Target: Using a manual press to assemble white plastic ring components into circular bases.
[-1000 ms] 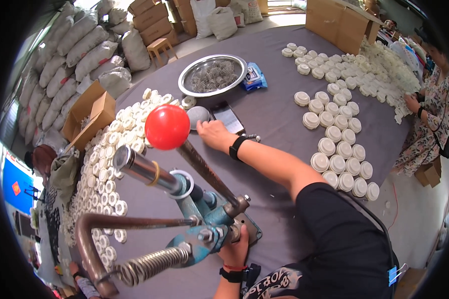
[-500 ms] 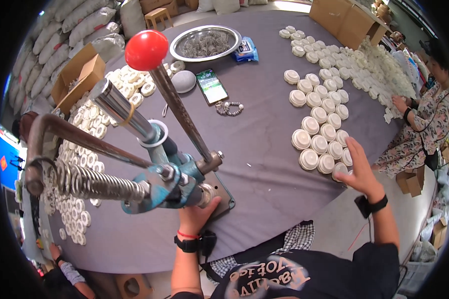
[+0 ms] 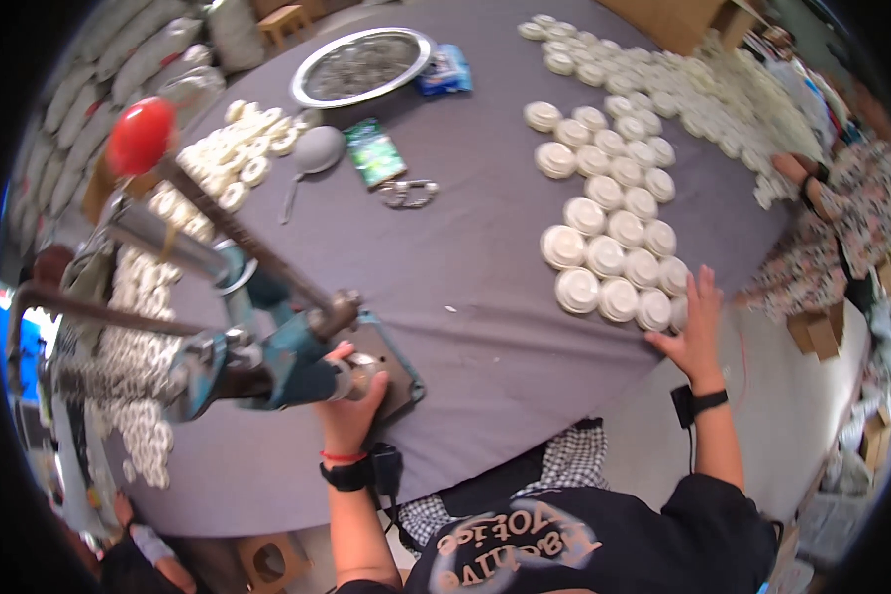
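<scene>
A blue-painted hand press with a red-knobbed lever stands at the left. My left hand is at its lower end, thumb and fingers curled round the shiny metal die above the base plate. Whatever piece lies inside that grip is hidden. My right hand has its fingers apart at the table's right edge. Its thumb and forefinger are beside the nearest of several white round stepped caps, which stand in close rows. Part of the nearest cap is behind the hand.
White rings are heaped behind and left of the press. Farther back are a metal basin of springs, a blue packet, a phone, a bracelet and a grey round object. A co-worker handles white parts at the right.
The view has shifted, and most table items appear farther left. My right hand is now more upright, close against the row's end. A finger of my left hand now shows beyond the die.
</scene>
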Demonstrator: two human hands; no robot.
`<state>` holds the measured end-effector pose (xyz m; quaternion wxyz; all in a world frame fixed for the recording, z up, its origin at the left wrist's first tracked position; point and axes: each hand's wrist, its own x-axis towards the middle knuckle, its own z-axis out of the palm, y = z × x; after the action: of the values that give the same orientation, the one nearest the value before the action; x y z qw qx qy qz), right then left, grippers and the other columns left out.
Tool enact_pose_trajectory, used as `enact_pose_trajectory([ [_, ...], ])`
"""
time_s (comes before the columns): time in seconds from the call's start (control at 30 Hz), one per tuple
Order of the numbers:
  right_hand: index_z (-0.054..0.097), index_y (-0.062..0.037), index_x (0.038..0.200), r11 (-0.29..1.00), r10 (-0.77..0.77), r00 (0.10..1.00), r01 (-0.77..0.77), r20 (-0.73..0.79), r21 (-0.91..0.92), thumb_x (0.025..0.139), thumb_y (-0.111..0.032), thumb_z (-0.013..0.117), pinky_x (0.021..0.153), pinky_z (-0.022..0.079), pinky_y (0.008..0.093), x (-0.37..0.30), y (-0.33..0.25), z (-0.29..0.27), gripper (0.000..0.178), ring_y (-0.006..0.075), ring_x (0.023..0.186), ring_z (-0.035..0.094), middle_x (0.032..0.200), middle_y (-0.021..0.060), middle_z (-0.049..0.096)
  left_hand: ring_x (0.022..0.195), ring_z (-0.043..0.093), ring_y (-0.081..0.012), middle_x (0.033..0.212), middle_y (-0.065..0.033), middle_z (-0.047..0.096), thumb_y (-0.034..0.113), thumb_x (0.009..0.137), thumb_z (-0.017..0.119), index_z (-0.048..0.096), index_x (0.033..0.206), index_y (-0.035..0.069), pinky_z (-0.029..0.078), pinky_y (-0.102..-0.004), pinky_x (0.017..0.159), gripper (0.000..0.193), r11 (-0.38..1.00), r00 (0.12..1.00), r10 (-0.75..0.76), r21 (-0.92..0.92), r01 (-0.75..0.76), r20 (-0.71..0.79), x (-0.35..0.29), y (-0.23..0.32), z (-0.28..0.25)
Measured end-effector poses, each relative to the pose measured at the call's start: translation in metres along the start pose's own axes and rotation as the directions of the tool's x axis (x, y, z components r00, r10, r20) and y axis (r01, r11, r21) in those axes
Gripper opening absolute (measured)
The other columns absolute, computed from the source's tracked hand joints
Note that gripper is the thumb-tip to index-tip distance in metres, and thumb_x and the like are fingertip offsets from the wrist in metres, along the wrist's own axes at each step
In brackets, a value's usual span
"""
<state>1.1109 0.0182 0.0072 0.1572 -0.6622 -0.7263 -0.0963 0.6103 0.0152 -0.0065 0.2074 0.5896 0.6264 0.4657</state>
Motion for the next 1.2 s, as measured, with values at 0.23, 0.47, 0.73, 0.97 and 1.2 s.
enact_pose_trajectory([
  [0.23,0.033,-0.0056,0.146,0.96,-0.035,0.993,0.002,0.114,0.281,0.062,-0.058,0.08,0.113,0.024,0.054,0.029,-0.013,0.03,0.109,0.0467,0.141,0.019,0.153,0.0254,0.022,0.108,0.058,-0.0239,0.113,-0.0095,0.062,0.006,0.07,0.078,0.06,0.113,0.003,0.036,-0.0394,0.107,0.047,0.998,0.998,-0.064,-0.007,0.064,0.001,-0.004,-0.004,-0.002],
  [0.47,0.032,-0.0061,0.146,0.958,-0.185,0.965,0.135,0.186,0.253,0.065,-0.056,0.08,0.112,0.023,0.056,0.067,-0.064,0.049,0.107,0.0492,0.141,0.016,0.155,0.0251,0.016,0.108,0.056,-0.0238,0.112,-0.0089,0.061,0.007,0.071,0.078,0.06,0.115,0.004,0.039,-0.0371,0.101,0.048,0.999,0.999,-0.04,0.003,0.04,-0.009,-0.005,-0.001,0.001],
  [0.73,0.039,-0.0039,0.139,0.928,-0.107,0.99,0.066,0.092,0.367,0.07,-0.034,0.082,0.105,0.035,0.0476,0.038,-0.074,0.044,0.087,0.0422,0.127,0.039,0.142,0.0211,0.038,0.113,0.053,-0.0241,0.112,-0.0063,0.062,0.011,0.069,0.082,0.063,0.111,0.006,0.035,-0.0379,0.104,0.046,1.0,1.0,0.003,0.007,-0.003,-0.026,-0.01,-0.004,0.0],
  [0.97,0.054,0.0013,0.126,0.639,0.127,0.974,-0.223,0.185,0.736,0.088,-0.027,0.064,0.082,0.052,0.036,0.048,-0.109,-0.036,0.048,0.0246,0.097,0.062,0.114,0.0142,0.062,0.109,0.057,-0.0252,0.117,-0.0126,0.059,0.014,0.072,0.081,0.055,0.12,0.0,0.043,-0.0355,0.096,0.057,1.0,0.999,0.005,-0.025,-0.004,0.04,-0.021,0.01,0.005],
  [1.2,0.052,0.0038,0.12,-0.083,-0.445,0.541,-0.818,0.714,0.569,0.101,-0.048,0.037,0.056,0.061,0.0336,0.054,-0.25,-0.022,0.057,0.0273,0.072,0.07,0.098,0.0179,0.067,0.126,0.043,-0.0371,0.136,-0.0226,0.044,0.034,0.074,0.08,0.04,0.135,-0.003,0.036,-0.0441,0.104,0.082,0.999,0.995,0.023,-0.032,-0.026,-0.095,-0.059,0.016,0.007],
])
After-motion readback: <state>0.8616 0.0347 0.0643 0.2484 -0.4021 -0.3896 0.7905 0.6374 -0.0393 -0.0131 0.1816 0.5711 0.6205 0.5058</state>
